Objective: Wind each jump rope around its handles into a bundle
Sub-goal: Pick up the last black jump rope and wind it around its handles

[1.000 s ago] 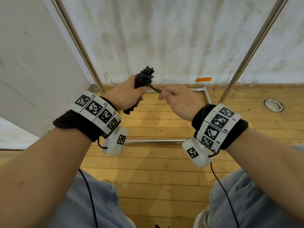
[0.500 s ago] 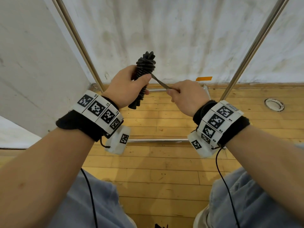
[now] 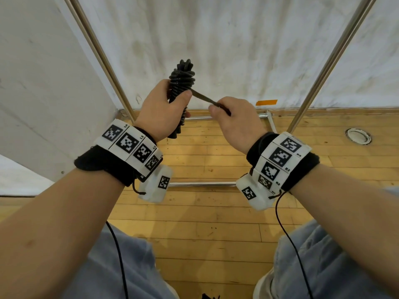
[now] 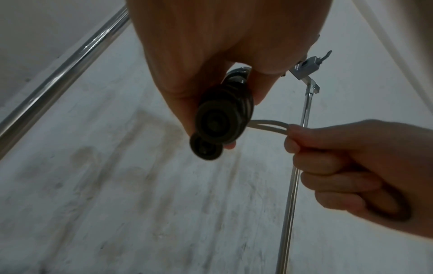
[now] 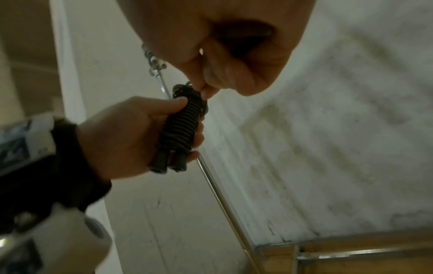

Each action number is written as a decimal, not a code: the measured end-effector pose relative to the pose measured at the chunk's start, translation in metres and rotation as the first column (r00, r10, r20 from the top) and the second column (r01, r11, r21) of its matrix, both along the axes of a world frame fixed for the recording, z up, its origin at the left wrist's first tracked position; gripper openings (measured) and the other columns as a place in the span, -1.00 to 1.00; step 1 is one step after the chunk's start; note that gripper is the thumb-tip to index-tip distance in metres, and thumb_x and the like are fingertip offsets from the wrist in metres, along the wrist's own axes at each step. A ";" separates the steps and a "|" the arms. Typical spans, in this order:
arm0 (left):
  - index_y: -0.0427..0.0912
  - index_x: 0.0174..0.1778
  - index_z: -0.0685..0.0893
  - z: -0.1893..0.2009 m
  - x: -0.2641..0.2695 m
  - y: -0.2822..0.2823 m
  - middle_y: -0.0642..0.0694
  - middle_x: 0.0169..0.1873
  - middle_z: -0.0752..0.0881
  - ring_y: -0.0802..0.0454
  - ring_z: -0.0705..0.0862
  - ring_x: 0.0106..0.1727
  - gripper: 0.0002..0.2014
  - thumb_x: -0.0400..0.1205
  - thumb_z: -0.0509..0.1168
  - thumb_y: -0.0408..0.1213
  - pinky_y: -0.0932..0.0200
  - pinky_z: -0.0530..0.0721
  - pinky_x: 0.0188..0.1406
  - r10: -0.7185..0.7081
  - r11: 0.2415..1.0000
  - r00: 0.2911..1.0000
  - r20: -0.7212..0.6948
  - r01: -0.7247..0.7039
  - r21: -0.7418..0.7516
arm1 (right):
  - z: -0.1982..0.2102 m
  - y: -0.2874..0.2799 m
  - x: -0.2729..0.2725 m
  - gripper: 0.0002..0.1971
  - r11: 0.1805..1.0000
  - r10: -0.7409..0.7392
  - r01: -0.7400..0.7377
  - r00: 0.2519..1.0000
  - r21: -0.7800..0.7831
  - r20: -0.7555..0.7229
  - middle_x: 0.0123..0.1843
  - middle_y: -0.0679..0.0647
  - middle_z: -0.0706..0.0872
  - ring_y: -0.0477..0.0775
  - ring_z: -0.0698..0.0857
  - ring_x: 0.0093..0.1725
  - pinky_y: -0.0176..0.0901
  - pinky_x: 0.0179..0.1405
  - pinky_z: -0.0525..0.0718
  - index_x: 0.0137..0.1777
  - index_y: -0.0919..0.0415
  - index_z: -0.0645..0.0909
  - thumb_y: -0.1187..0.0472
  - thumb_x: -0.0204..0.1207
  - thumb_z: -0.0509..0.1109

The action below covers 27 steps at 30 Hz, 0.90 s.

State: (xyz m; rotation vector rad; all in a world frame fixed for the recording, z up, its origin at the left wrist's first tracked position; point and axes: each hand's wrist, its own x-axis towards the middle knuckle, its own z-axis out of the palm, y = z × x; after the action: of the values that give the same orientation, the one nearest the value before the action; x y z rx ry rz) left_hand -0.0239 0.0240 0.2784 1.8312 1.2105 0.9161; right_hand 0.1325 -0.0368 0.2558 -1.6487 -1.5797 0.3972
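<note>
A black jump rope is wound in tight coils around its two handles, making a bundle (image 3: 181, 87) (image 4: 222, 120) (image 5: 181, 128) that stands nearly upright at chest height. My left hand (image 3: 162, 108) (image 5: 131, 133) grips the bundle, thumb across the coils. From the coils a short doubled rope end (image 3: 205, 99) (image 4: 267, 126) runs taut to the right. My right hand (image 3: 235, 119) (image 4: 346, 166) pinches that end between thumb and curled fingers. The two handle butts (image 5: 167, 163) stick out below my left fist.
A chrome tube frame (image 3: 101, 57) (image 3: 328, 65) rises on both sides, with horizontal bars (image 3: 203, 184) low over the wooden floor (image 3: 216, 212). A stained white wall (image 3: 237, 39) is close behind. A round metal floor fitting (image 3: 358, 135) lies at the right. My knees are at the bottom.
Both hands have risen with the bundle. The right hand has moved right, away from the bundle, drawing the rope end out longer and taut.
</note>
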 end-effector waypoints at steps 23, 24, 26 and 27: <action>-0.17 0.29 0.39 -0.018 0.009 0.004 0.04 -0.22 0.58 0.11 0.60 -0.25 -0.64 0.70 0.14 -0.01 0.14 0.47 -0.40 0.043 0.998 0.926 -0.374 -0.023 0.058 | 0.009 -0.010 -0.005 -0.57 0.994 0.004 -0.027 0.978 -0.108 -0.208 -0.79 -0.15 0.30 -0.15 0.28 -0.74 -0.45 -0.67 0.31 -0.34 0.38 0.67 0.04 0.59 0.29; -0.17 0.30 0.39 -0.019 0.010 0.003 0.03 -0.23 0.58 0.10 0.60 -0.26 -0.63 0.70 0.14 -0.01 0.14 0.45 -0.43 0.046 0.998 0.915 -0.402 -0.021 0.065 | 0.009 -0.010 -0.005 -0.61 0.994 0.018 -0.041 0.977 -0.103 -0.214 -0.78 -0.15 0.28 -0.14 0.28 -0.73 -0.45 -0.69 0.28 -0.32 0.35 0.69 0.06 0.58 0.30; -0.17 0.29 0.39 -0.020 0.012 -0.001 0.02 -0.26 0.58 0.08 0.60 -0.28 -0.63 0.69 0.12 0.00 0.13 0.45 -0.45 0.065 0.996 0.892 -0.447 -0.031 0.082 | 0.009 -0.011 -0.007 -0.64 0.991 0.051 -0.077 0.973 -0.107 -0.226 -0.79 -0.14 0.27 -0.14 0.27 -0.74 -0.44 -0.70 0.24 -0.36 0.21 0.67 0.07 0.61 0.27; -0.16 0.30 0.38 -0.020 0.012 -0.003 0.01 -0.27 0.59 0.06 0.61 -0.29 -0.63 0.70 0.11 0.01 0.11 0.48 -0.43 0.069 0.996 0.888 -0.454 -0.034 0.085 | 0.009 -0.011 -0.007 -0.64 0.990 0.062 -0.088 0.972 -0.108 -0.227 -0.79 -0.15 0.28 -0.14 0.27 -0.74 -0.44 -0.70 0.24 -0.38 0.13 0.64 0.07 0.63 0.24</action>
State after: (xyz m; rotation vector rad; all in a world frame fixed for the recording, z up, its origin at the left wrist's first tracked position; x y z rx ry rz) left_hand -0.0115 0.0212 0.2588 2.1609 1.5297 0.5737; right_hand 0.1252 -0.0481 0.2645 -1.5732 -1.4759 0.7025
